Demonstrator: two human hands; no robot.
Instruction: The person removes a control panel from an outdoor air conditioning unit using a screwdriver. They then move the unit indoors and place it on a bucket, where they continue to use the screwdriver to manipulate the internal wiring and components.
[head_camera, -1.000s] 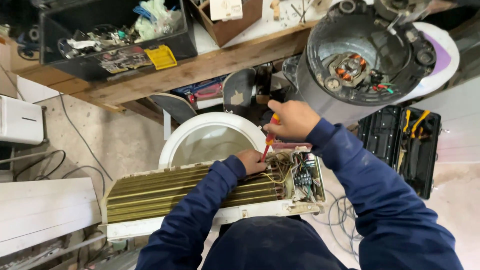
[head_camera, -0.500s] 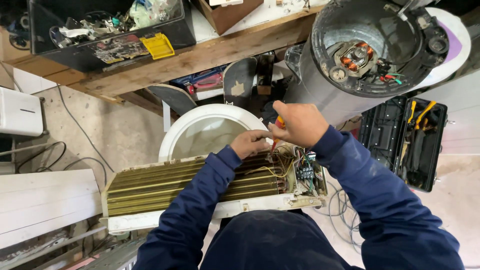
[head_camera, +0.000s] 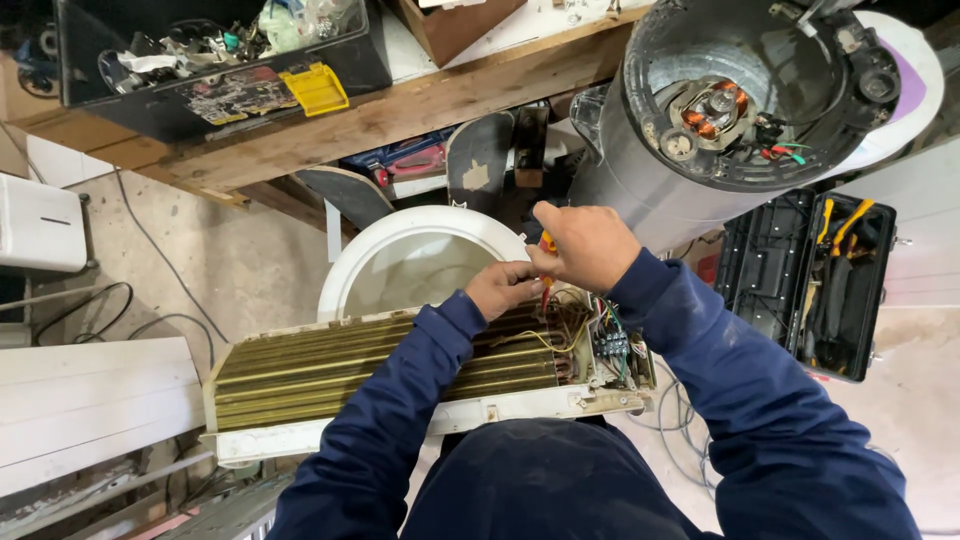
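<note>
Cluttered workshop floor and a rough wooden bench frame the scene, seen from above the person's dark blue sleeves. Nearest, at six o'clock, lies the air-conditioner unit (head_camera: 400, 385), its yellowed coil fins running across the lap area, with a tangle of coloured wires (head_camera: 600, 335) and a small terminal block at its four-o'clock end. The left hand (head_camera: 503, 290) rests at the centre, fingers curled and pinched on something among the wires at the coil's edge; what exactly it grips cannot be made out. The right hand (head_camera: 585, 245) sits just above it, closed in a fist around the red-and-yellow screwdriver (head_camera: 547, 262), whose shaft points down into the wiring. Good form here seems to be keeping the driver upright on the screw, pressing squarely, and letting the left hand hold loose wires clear of the tip. Further out, at twelve o'clock, a white round tub (head_camera: 420, 260) stands behind the unit. At three o'clock an open black tool case (head_camera: 830, 285) lies on the floor. At one o'clock a grey drum (head_camera: 700, 130) shows copper motor windings, and at eleven o'clock a black bin (head_camera: 200, 60) of parts sits on the bench.
</note>
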